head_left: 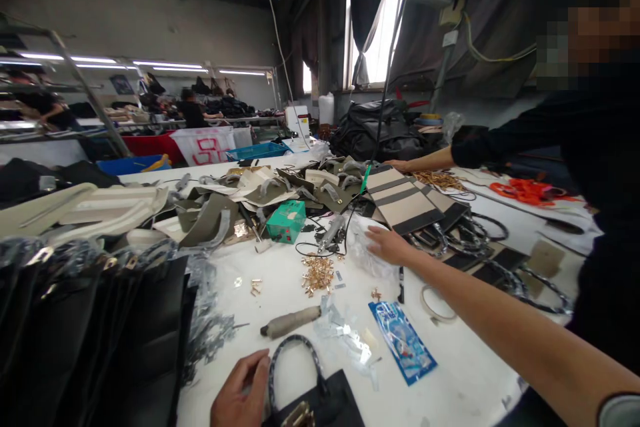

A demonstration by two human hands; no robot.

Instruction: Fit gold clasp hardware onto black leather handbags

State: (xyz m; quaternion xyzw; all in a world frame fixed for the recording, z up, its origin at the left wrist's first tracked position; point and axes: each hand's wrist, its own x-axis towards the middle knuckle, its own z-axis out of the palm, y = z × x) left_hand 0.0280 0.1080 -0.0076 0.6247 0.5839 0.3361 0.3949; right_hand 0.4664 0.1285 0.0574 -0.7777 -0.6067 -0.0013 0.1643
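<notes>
Left hand (239, 392) lay at the near edge of the white table (465, 373), fingers loosely bent, resting against the black bag (330, 407) just beside the foot of its wrapped handle (295, 353). Whether it pinched the bag or only pressed on it could not be told. Right arm was stretched well forward. Right hand (387, 245) was palm down, fingers spread and nearly flat, with nothing in it and its fingertips on the crumpled clear plastic (373, 263) in mid-table. A pile of gold fittings (317, 273) lay just left of that plastic, with a few strays near it. A grey roll (290, 322) and a blue packet (403, 340) lay between the two hands, and a teal box (286, 220) stood farther back. A co-worker's hand (400, 164) rested on the far end of a striped panel (400, 200), apart from both of the wearer's hands. Judgement: the step in hand was a reach toward the plastic and the small hardware while the bag was steadied near the body. The bag looked unfinished, with a metal clasp showing at its top edge. Taking hold would call for the fingers to close on thin, slippery film without dragging it across the loose fittings. The bag would need steady pressure so that it did not slide.
</notes>
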